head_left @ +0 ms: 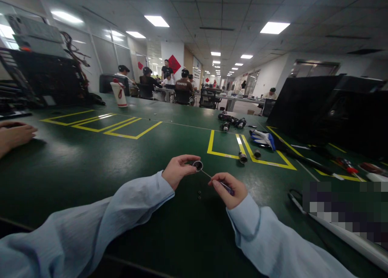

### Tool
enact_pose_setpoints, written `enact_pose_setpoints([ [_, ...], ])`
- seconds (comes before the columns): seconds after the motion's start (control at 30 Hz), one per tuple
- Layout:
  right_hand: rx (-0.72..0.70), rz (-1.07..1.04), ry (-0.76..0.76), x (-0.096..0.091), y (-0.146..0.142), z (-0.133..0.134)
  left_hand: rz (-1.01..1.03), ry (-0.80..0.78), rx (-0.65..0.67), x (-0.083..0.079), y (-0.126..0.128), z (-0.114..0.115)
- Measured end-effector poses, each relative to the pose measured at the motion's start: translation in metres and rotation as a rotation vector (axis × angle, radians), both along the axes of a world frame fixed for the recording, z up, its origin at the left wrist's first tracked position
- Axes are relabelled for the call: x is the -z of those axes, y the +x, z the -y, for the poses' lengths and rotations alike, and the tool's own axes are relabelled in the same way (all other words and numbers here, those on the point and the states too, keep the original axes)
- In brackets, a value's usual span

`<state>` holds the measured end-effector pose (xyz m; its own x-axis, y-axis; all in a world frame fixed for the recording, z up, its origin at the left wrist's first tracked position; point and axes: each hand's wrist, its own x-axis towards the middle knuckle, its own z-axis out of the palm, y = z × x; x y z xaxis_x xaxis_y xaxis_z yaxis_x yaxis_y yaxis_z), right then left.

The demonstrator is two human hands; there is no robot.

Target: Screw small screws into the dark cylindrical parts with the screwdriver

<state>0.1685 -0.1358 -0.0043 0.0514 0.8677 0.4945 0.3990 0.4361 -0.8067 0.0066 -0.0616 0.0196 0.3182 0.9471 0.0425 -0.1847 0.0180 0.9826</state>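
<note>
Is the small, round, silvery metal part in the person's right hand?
No, the left hand holds the round metal part, while the right hand holds a slim metal-shafted tool.

Bright ceiling panels [275,28], dim green table [169,148] with soft patches of glare, wide-angle distortion towards the edges.

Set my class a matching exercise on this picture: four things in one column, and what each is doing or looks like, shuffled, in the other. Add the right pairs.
Things:
1. Left hand
2. Right hand
3. Cup
4. Glove

Descriptions:
A. Grips a tool with a thin shaft
B. Blue and white, lying down
C. Holds a round part
D. White and red, standing upright

Right pairs: 1-C, 2-A, 3-D, 4-B
</note>
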Motion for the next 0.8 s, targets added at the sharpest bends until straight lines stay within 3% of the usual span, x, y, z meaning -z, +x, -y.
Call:
enact_pose_setpoints([
  [0.33,-0.026,0.358,0.316,-0.008,-0.005,0.011,-0.016,0.053,-0.126,0.0,0.003,0.004],
  [0.8,-0.043,0.493,0.352,-0.008,-0.006,0.012,-0.044,0.042,-0.109,0.0,0.004,0.006],
])
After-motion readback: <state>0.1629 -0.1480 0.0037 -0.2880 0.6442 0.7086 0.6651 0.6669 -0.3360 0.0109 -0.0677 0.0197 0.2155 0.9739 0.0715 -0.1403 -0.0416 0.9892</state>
